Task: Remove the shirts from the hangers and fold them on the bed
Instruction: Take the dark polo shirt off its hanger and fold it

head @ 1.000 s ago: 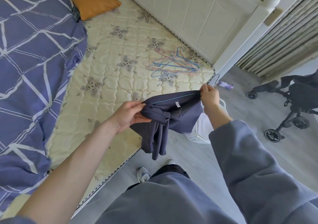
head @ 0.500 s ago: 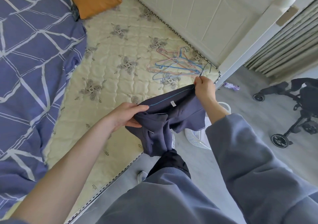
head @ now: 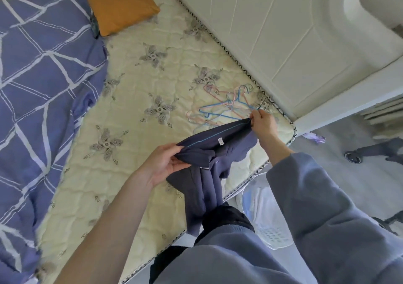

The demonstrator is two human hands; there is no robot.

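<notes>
holding shirt (head: 218, 148), left hand (head: 162, 163), right hand (head: 262, 123)

Navy shirt (head: 218, 144) is held stretched over the near edge of the mattress (head: 135, 113) — one end is gripped by the left hand (head: 165, 163), the other is pinched by the right hand (head: 262, 123). The remainder is seen hanging bunched past the mattress edge. Blue and pink hangers (head: 220, 111) are piled on the mattress just beyond the right hand. Mattress left side is covered by a blue quilt (head: 43, 76); an orange pillow (head: 118, 4) is set at its far end.
</notes>
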